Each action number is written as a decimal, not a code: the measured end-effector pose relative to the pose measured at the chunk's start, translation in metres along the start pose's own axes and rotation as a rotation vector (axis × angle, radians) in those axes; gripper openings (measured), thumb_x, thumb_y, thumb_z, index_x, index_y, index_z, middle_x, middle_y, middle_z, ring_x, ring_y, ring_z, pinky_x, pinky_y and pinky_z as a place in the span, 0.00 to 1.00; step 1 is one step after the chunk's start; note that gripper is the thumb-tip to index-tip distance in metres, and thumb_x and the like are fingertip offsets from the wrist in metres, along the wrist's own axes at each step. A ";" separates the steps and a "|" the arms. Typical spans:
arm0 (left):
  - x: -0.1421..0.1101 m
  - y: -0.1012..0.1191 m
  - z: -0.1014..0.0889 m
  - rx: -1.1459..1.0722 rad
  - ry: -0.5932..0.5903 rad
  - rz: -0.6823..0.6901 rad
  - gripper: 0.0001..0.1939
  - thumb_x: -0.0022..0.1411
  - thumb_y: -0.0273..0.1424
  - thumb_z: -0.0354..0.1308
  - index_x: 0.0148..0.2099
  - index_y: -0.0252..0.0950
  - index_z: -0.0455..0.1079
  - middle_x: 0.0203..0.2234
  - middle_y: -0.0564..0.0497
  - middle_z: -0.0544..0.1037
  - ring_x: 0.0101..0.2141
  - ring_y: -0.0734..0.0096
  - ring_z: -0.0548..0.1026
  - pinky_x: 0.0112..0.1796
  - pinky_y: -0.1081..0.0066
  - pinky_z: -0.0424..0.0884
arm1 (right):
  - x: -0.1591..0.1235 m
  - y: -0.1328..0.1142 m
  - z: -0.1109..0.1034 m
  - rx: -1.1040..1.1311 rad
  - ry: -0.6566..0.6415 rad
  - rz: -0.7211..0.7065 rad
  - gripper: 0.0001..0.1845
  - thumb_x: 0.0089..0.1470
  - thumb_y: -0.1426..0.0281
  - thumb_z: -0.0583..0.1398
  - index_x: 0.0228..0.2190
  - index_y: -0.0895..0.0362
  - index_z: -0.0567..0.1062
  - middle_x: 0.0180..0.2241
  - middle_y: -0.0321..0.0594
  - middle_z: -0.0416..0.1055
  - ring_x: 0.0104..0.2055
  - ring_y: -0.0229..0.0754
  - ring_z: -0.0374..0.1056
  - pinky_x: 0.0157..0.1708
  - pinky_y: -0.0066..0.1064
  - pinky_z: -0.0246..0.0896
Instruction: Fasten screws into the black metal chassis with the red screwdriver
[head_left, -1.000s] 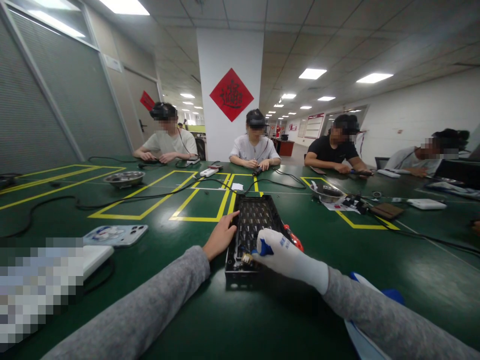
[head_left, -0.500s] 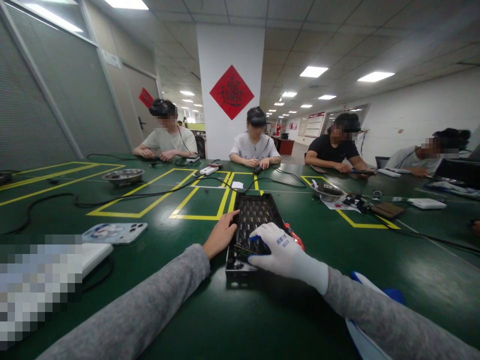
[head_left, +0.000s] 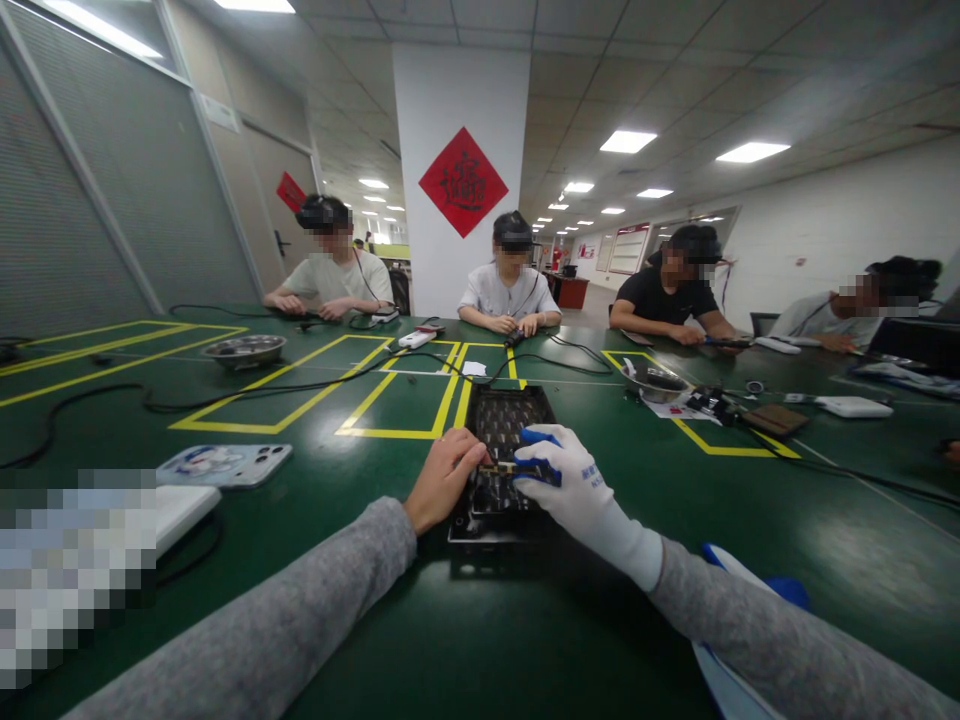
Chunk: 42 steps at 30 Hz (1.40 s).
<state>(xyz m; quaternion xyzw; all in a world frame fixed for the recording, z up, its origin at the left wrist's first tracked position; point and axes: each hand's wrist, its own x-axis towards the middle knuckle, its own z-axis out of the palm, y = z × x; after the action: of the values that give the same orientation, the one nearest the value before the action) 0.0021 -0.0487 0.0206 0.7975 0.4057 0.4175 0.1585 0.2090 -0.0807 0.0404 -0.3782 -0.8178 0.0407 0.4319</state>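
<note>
Green, glossy and marked with yellow tape, the bench [head_left: 375,620] spreads under the work. Above an open black case [head_left: 491,533], the gloved right hand [head_left: 570,485] pinches one end of a thin strip [head_left: 502,468] between thumb and fingers. At the other end, the bare left hand [head_left: 448,480] has its fingertips against the strip; whether they grip it, I cannot tell. Well to the left lies a phone [head_left: 225,466]. Farther out sit two metal bowls [head_left: 245,350], one each side, and four people [head_left: 510,285] along the far edge.
</note>
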 end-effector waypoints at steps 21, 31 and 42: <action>-0.001 0.002 -0.002 -0.043 -0.167 0.205 0.15 0.63 0.40 0.47 0.40 0.35 0.67 0.34 0.48 0.70 0.39 0.64 0.64 0.43 0.65 0.61 | 0.007 -0.004 -0.006 0.225 -0.080 0.256 0.15 0.51 0.63 0.59 0.40 0.55 0.74 0.44 0.42 0.69 0.47 0.43 0.66 0.49 0.37 0.59; 0.006 -0.020 0.006 0.038 0.139 -0.018 0.19 0.65 0.38 0.42 0.54 0.38 0.61 0.47 0.46 0.66 0.51 0.63 0.61 0.54 0.61 0.55 | 0.003 -0.009 -0.008 0.154 -0.330 -0.029 0.06 0.47 0.66 0.63 0.29 0.54 0.78 0.44 0.41 0.69 0.47 0.43 0.63 0.50 0.38 0.57; 0.010 -0.047 0.018 0.028 -0.003 -0.231 0.23 0.62 0.33 0.44 0.59 0.33 0.56 0.53 0.42 0.63 0.55 0.62 0.60 0.56 0.60 0.54 | 0.003 -0.011 -0.010 0.048 -0.468 -0.184 0.06 0.48 0.66 0.63 0.29 0.56 0.76 0.45 0.42 0.67 0.49 0.43 0.61 0.50 0.38 0.56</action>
<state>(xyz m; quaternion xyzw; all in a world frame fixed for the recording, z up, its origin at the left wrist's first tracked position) -0.0046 -0.0104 -0.0124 0.7481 0.5005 0.3897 0.1949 0.2088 -0.0890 0.0533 -0.2719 -0.9254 0.1070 0.2413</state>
